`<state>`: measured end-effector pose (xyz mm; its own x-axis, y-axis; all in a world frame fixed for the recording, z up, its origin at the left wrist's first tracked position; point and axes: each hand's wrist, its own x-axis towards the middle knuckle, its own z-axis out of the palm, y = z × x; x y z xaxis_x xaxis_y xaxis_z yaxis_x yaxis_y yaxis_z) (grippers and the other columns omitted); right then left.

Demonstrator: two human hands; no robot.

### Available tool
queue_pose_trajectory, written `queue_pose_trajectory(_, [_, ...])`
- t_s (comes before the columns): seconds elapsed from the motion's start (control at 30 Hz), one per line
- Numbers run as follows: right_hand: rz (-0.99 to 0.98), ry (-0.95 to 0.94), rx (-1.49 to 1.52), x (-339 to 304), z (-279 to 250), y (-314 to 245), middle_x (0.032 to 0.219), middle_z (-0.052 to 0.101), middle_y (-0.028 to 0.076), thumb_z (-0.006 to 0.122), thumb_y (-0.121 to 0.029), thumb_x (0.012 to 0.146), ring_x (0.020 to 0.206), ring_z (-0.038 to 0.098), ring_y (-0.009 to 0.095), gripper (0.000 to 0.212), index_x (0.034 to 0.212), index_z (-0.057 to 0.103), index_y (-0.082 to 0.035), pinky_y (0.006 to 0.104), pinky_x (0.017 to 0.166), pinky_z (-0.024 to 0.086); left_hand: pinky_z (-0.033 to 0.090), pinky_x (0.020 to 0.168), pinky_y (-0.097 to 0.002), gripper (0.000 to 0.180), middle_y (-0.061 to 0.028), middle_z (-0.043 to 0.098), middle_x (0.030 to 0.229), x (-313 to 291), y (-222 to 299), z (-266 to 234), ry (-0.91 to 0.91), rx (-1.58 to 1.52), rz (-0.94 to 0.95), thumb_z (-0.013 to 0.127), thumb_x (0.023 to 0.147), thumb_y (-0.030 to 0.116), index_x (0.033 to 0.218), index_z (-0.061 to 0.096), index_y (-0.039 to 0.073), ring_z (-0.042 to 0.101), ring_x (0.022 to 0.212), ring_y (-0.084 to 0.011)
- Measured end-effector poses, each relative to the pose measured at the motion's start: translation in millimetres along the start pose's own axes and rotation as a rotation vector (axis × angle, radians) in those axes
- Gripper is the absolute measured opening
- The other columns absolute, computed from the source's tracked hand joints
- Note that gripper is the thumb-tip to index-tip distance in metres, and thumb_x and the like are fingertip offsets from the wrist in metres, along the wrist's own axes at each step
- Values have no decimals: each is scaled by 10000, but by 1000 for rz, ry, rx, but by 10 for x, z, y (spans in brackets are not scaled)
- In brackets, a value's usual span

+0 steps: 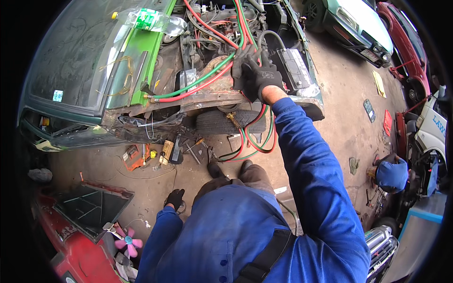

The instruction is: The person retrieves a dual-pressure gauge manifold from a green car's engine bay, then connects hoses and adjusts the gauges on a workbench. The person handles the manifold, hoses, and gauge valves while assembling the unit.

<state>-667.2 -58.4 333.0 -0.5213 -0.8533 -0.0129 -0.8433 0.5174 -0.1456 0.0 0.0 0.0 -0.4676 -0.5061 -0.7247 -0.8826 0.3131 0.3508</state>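
My right hand [265, 78], in a black glove, reaches over the front of a car's open engine bay. Its fingers look stretched apart, beside a red hose [218, 35] and a green hose [207, 75]. Against it on the left is a dark, glove-like shape [237, 70]; I cannot tell what it is. Brass-coloured fittings [152, 98] end the paired hoses on the left fender, and other lengths loop down past the tyre [207, 123]. My left hand [175, 199], also black-gloved, hangs low beside my leg, holding nothing visible, fingers loosely apart.
A battery [293, 68] sits right of my right hand. A plastic bottle [153, 21] lies on the green panel [146, 56]. Tools and an orange case [135, 158] litter the floor. A pink fan [128, 241] stands lower left; a person [391, 173] crouches at right.
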Motion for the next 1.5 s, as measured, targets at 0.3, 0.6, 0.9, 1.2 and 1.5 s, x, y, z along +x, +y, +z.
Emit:
queue_pose_trajectory(0.3, [-173, 48, 123, 283, 197, 460, 1367, 690, 171, 700, -195, 964, 1291, 670, 401, 333, 1277, 781, -272, 509, 1054, 579, 593, 939, -492, 343, -222, 752, 1165, -263, 223, 231, 330, -323, -10, 547, 1128, 286, 1324, 714, 60, 740, 1085, -405])
queue_pose_trajectory(0.6, [-337, 179, 700, 191, 46, 979, 1487, 668, 179, 653, -36, 948, 1295, 708, 340, 483, 1402, 776, -146, 405, 1106, 566, 581, 732, -361, 647, -112, 757, 1093, 33, 2170, -1, 199, -970, -423, 667, 1067, 495, 1515, 621, 30, 714, 800, -206])
queue_pose_trajectory(0.9, [7, 339, 1197, 328, -698, 1916, 1317, 787, 93, 671, -34, 1058, 1157, 705, 126, 350, 1397, 752, 4, 302, 1027, 557, 586, 726, -334, 536, -83, 751, 1132, 13, 2334, 32, 265, -926, -428, 641, 1101, 449, 1464, 631, 55, 718, 819, -160])
queue_pose_trajectory(1.2, [25, -128, 481, 505, 349, 3082, 1494, 677, 180, 793, -188, 1019, 1288, 707, 260, 552, 1528, 652, -29, 393, 1086, 571, 590, 698, -398, 444, -145, 732, 962, -201, 2214, 462, 256, -728, -459, 566, 1124, 468, 1157, 699, 46, 743, 762, -234])
queue_pose_trajectory(1.5, [54, 175, 353, 129, -209, 2710, 1684, 478, 270, 752, -374, 1030, 1543, 496, 424, 582, 1544, 669, -113, 504, 1235, 446, 598, 800, -363, 583, -130, 766, 1215, -288, 2218, 404, 262, -866, -495, 599, 1119, 480, 1442, 649, -3, 749, 917, -190])
